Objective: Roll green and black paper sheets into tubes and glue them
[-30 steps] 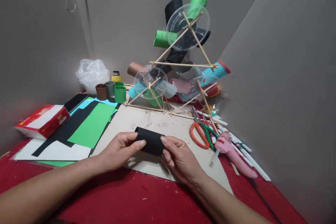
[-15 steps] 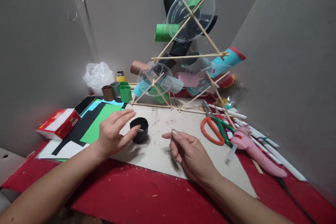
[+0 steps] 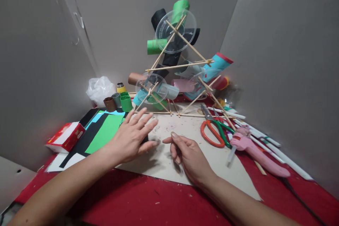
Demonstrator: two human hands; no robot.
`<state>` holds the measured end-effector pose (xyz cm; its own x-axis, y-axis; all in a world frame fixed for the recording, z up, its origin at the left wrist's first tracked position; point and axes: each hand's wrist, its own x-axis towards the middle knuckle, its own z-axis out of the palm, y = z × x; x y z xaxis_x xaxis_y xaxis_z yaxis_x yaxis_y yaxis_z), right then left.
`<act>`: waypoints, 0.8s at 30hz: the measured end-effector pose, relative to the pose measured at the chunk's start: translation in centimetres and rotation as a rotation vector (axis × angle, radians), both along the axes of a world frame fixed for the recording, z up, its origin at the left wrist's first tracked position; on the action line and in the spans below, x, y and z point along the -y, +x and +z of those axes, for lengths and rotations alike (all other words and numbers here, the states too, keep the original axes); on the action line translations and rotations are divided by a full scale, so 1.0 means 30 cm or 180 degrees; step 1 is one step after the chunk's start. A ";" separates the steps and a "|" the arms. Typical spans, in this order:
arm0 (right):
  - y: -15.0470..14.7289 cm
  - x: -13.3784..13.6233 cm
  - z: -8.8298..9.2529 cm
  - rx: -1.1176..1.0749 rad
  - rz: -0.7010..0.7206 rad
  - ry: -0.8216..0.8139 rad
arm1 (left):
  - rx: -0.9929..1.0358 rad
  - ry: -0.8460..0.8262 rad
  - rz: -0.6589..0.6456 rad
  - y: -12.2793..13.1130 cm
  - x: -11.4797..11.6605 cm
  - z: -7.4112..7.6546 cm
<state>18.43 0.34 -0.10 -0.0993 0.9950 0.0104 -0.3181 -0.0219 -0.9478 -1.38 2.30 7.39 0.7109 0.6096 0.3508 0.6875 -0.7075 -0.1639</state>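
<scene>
My left hand [image 3: 136, 136] is open above the pale work sheet [image 3: 164, 167], its fingers spread and palm down. Behind it, a short black paper tube [image 3: 145, 139] is mostly hidden, so I cannot tell whether the hand touches it. To the right, my right hand [image 3: 185, 152] is held with curled fingers, the thumb lying against the index finger, and nothing shows in it. Beyond both hands stands a frame of thin wooden sticks [image 3: 182, 65] with clear plastic discs [image 3: 159, 35] and coloured paper tubes on it.
Orange-handled scissors [image 3: 212, 134], a pink glue gun [image 3: 254, 150] and white rolled sticks [image 3: 286, 160] lie at right. At left are green paper [image 3: 104, 134], a red box [image 3: 66, 137], a brown paper tube [image 3: 109, 104], green tubes [image 3: 126, 103] and a plastic bag [image 3: 100, 90].
My left hand has moved right and spread its fingers, covering most of the black tube. The right hand holds nearly the same pose. The camera view has tilted up.
</scene>
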 end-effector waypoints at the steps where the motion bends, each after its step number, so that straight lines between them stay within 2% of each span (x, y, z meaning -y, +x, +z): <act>1: 0.000 0.001 0.002 0.0016 0.0016 0.0015 | -0.0164 -0.0234 0.0047 0.012 -0.004 -0.006; 5: -0.001 0.007 0.009 0.0065 0.0171 0.0040 | -0.0265 -0.0889 0.0292 0.028 -0.016 -0.040; 8: -0.003 0.009 0.009 0.0091 0.0219 0.0038 | -0.0069 -0.1100 0.0333 0.021 -0.015 -0.026; 10: -0.005 0.010 0.008 0.0105 0.0223 0.0037 | 0.0297 -0.1126 0.0299 0.011 -0.008 -0.003; 13: -0.009 0.014 0.009 0.0115 0.0234 0.0045 | 0.1247 -0.1079 0.0269 -0.014 0.001 0.006; 15: -0.010 0.015 0.011 0.0122 0.0234 0.0047 | 0.1924 -0.1137 0.0322 -0.035 0.002 -0.023; 18: -0.011 0.016 0.011 0.0116 0.0225 0.0059 | 0.2560 -0.1514 0.0472 -0.058 -0.005 -0.102; 21: -0.009 0.017 0.010 0.0139 0.0206 0.0106 | 0.2705 -0.1948 0.0620 -0.058 -0.009 -0.168; 24: -0.008 0.019 0.012 0.0192 0.0201 0.0113 | 0.2721 -0.1986 0.0661 -0.041 -0.008 -0.195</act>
<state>18.19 -0.22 0.27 -0.1633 0.9858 0.0378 -0.2595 -0.0060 -0.9657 -2.60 2.56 1.53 0.2398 0.9332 0.2677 0.5195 -0.3563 0.7766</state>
